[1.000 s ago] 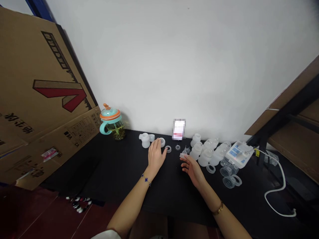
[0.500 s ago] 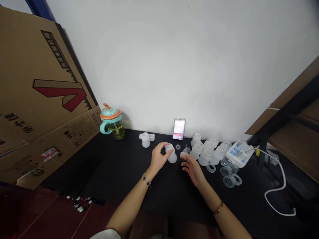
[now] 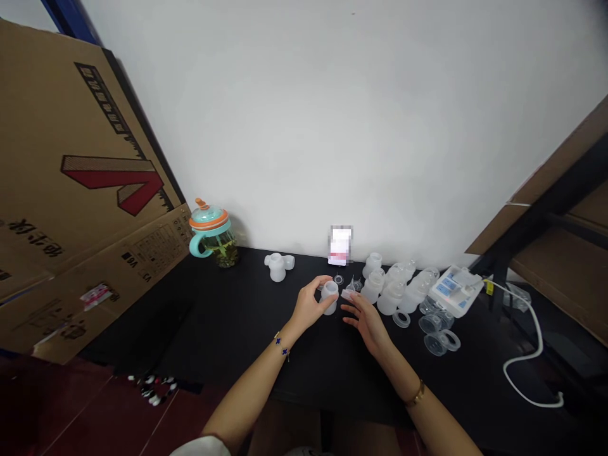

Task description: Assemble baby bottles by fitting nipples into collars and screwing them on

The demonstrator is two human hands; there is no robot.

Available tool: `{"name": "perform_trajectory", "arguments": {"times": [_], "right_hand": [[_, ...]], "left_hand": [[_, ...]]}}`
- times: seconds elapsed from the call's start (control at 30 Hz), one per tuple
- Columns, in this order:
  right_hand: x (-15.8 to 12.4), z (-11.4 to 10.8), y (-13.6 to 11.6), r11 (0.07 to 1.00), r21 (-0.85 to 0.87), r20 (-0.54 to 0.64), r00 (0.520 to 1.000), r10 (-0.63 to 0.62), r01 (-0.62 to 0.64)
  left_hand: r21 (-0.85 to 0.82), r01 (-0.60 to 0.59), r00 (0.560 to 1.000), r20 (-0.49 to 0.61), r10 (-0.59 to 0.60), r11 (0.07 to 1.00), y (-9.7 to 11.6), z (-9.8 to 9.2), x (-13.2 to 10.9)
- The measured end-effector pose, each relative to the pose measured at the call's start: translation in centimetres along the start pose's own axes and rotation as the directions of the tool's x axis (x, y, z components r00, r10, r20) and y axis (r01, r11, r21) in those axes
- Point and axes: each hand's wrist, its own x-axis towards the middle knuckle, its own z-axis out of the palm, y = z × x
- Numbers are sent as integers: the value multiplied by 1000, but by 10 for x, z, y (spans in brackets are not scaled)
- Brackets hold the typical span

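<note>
Only had the head view for this. My left grip [image 3: 308, 306] was wrapped around a frosted white, round-bellied plastic bottle [image 3: 330, 291], thumb across the near side. The bottle was over the black table [image 3: 228, 329], open mouth up, long axis pretty much upright, maybe tipped a bit toward the camera; couldn't tell if its base touched down.

My right grip [image 3: 368, 322] had a small, whitish translucent piece [image 3: 348, 294] pinched at the fingertips, other fingers loosely curled. The relation that mattered, imo: that piece was just right of the bottle's mouth, about level with it in the picture, with a narrow gap between, so neither grip was far from the other's part. Just behind the piece were some clear, pointed, silicone-looking bits [image 3: 354, 284], and a cluster of frosted white plastic bottles [image 3: 390, 299] was off to the right.
</note>
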Motion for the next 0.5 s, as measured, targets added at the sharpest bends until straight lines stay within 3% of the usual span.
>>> {"name": "perform_trajectory", "arguments": {"times": [0.33, 0.4, 0.5], "right_hand": [[1, 0, 1, 1000, 13, 14, 1000, -8, 8], [0, 0, 0, 1000, 6, 18, 1000, -5, 5], [-2, 2, -3, 1000, 17, 5, 1000, -12, 11]], "left_hand": [[91, 100, 988, 109, -110, 991, -26, 13, -5], [30, 135, 983, 120, -138, 990, -28, 15, -4], [-245, 249, 965, 141, -220, 937, -26, 16, -1]]}}
